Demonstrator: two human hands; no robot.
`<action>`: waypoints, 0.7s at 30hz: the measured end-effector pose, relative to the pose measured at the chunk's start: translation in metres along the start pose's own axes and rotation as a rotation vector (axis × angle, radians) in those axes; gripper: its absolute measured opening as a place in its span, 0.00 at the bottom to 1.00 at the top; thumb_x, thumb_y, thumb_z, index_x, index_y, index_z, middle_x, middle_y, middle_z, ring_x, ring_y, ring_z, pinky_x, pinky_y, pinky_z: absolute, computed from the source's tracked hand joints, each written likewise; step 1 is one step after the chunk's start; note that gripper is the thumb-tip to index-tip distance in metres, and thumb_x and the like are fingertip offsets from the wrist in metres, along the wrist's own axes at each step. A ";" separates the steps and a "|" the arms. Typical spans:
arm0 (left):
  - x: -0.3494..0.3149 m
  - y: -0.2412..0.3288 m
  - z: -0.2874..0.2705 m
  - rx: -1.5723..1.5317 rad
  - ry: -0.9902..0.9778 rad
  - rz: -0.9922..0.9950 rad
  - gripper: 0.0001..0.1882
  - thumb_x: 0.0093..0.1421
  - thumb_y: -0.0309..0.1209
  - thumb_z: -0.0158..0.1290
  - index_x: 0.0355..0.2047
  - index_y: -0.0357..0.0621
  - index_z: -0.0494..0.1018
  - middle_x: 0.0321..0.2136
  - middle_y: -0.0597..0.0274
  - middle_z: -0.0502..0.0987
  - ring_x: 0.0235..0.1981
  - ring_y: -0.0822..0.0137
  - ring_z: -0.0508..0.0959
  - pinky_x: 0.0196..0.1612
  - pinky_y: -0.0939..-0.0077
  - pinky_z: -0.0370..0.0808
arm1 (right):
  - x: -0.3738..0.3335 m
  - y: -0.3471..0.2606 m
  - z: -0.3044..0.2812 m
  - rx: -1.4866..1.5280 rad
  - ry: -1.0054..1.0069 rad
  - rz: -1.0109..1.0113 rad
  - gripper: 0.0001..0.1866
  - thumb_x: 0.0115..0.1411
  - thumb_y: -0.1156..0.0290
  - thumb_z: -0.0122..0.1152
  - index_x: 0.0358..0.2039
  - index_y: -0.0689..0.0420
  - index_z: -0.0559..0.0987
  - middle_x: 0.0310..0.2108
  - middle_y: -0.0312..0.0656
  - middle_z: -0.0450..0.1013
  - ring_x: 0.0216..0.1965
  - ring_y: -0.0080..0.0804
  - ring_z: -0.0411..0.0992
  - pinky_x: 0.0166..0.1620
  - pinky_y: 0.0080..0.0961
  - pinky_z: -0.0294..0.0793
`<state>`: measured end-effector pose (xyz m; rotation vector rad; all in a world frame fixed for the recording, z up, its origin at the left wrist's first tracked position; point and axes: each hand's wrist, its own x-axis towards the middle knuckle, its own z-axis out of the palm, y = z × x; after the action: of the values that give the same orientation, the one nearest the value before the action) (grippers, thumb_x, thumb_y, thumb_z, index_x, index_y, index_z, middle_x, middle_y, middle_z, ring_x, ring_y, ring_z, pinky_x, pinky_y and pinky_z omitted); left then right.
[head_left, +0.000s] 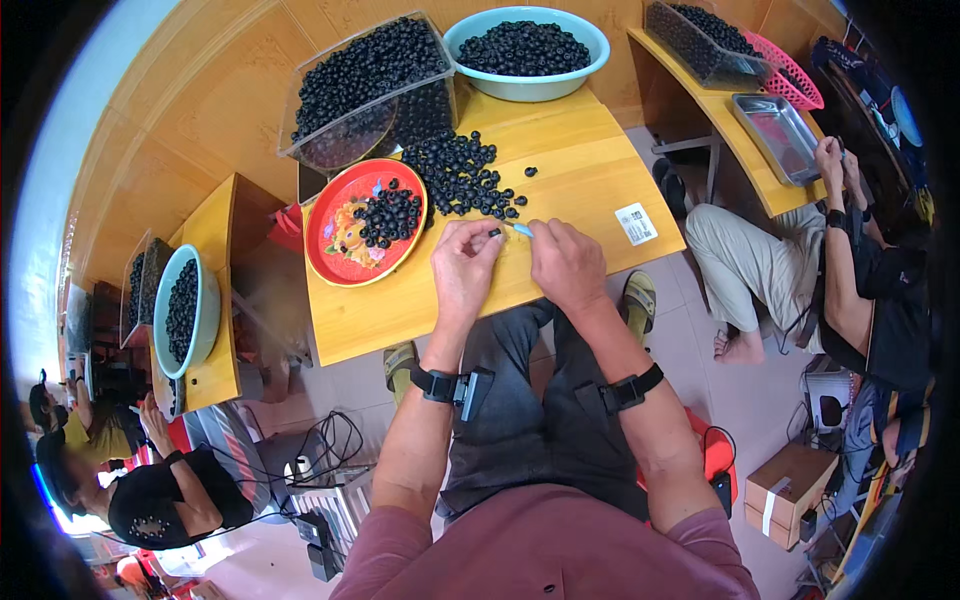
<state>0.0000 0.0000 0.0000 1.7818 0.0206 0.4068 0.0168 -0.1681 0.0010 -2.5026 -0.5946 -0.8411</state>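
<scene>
My left hand (464, 268) is closed over the near part of the yellow table (590, 150), pinching a small black bead (495, 233) between thumb and fingertips. Close beside it, my right hand (567, 262) grips a slim light-blue tool (523, 230) whose thin tip points at the bead; its exact kind is too small to make out. Just beyond my hands lies a loose heap of black beads (455, 165). Left of them is a red flowered plate (330, 265) with more black beads on its right part.
A clear bin (440, 75) and a pale-blue basin (463, 62), both full of black beads, stand at the table's back. A white label (636, 223) is on the right. People sit at side tables; a cardboard box (790, 490) is on the floor.
</scene>
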 end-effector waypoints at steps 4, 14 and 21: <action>0.000 0.003 0.000 0.028 0.009 -0.012 0.08 0.62 0.18 0.64 0.42 0.32 0.82 0.38 0.64 0.76 0.35 0.77 0.78 0.39 0.83 0.76 | 0.001 -0.001 0.000 0.008 0.026 -0.002 0.01 0.58 0.73 0.60 0.30 0.55 0.77 0.24 0.40 0.71 0.29 0.39 0.77 0.32 0.37 0.78; 0.004 0.005 -0.022 0.165 0.135 0.263 0.04 0.63 0.20 0.63 0.38 0.34 0.82 0.37 0.65 0.78 0.35 0.76 0.79 0.41 0.82 0.77 | 0.001 -0.001 -0.001 0.032 0.033 0.035 0.02 0.59 0.74 0.60 0.32 0.56 0.79 0.25 0.41 0.71 0.29 0.40 0.77 0.32 0.38 0.78; 0.044 0.001 -0.089 0.205 0.276 0.125 0.07 0.61 0.21 0.65 0.39 0.37 0.83 0.35 0.61 0.81 0.32 0.73 0.81 0.38 0.77 0.79 | 0.001 0.000 -0.002 0.034 0.060 0.033 0.02 0.59 0.74 0.60 0.33 0.56 0.79 0.25 0.41 0.71 0.29 0.41 0.77 0.32 0.39 0.78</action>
<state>0.0156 0.0934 0.0292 1.9208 0.1500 0.7616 0.0167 -0.1690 0.0036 -2.4408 -0.5422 -0.8833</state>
